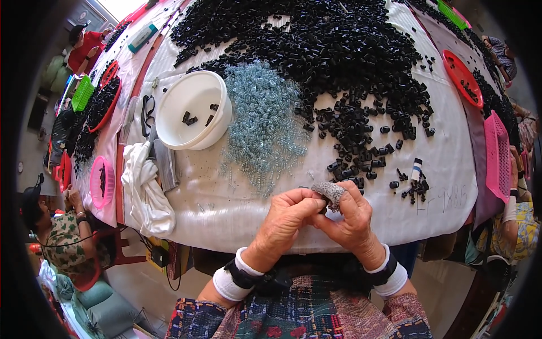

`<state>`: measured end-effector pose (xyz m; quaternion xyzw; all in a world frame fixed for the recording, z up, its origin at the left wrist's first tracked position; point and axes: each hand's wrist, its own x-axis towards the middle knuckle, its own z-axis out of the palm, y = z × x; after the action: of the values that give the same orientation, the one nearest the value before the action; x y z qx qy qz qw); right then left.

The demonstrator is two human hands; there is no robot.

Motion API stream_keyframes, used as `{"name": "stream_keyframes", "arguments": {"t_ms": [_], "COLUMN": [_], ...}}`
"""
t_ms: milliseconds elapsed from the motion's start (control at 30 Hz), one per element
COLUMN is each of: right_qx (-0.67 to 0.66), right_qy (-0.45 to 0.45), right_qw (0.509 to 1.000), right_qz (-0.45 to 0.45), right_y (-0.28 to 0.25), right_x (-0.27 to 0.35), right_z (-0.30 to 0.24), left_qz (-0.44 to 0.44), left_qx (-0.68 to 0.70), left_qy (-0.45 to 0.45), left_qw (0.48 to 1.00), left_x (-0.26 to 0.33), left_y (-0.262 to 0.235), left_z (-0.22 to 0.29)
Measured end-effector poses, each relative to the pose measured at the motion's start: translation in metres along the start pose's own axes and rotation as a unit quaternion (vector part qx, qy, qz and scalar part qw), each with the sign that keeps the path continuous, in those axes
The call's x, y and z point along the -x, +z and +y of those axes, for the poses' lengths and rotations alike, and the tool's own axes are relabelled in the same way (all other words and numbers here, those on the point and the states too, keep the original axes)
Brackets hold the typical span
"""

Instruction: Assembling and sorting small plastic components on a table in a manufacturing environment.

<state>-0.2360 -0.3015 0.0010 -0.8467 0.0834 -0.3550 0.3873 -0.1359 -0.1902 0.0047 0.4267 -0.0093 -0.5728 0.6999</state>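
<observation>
Near the table's front edge, my left hand and my right hand meet fingertip to fingertip, both closed in a pinch. Between them is a small black plastic part, mostly hidden by the fingers. A grey knitted finger cover wraps a finger of my right hand. Just beyond my hands lies a heap of small bluish metal springs. Loose black plastic parts are strewn ahead of my right hand, trailing from a large black pile at the back.
Left of the springs stands a white bowl with a few black pieces inside. A white cloth and eyeglasses lie farther left. A small white bottle stands by tiny black pieces at right. People sit at both side tables.
</observation>
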Motion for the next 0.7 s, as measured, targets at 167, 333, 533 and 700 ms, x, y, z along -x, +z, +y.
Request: {"name": "stream_keyframes", "arguments": {"t_ms": [167,333,533,700], "right_qx": [0.006,0.008,0.004,-0.009], "right_qy": [0.028,-0.001,0.0,0.014], "right_qw": [0.999,1.0,1.0,1.0], "right_qz": [0.013,-0.004,-0.014,-0.001], "right_y": [0.001,0.0,-0.001,-0.002], "right_x": [0.002,0.001,0.0,-0.002], "right_z": [-0.002,0.0,0.0,-0.001], "left_qz": [0.009,-0.002,0.008,0.02], "left_qx": [0.012,0.013,-0.018,0.013], "left_qy": [0.009,0.011,0.03,0.02], "left_qw": [1.0,1.0,0.999,1.0], "left_x": [0.0,0.001,0.0,0.01], "left_y": [0.004,0.001,-0.001,0.009], "left_z": [0.001,-0.001,-0.002,0.009]}}
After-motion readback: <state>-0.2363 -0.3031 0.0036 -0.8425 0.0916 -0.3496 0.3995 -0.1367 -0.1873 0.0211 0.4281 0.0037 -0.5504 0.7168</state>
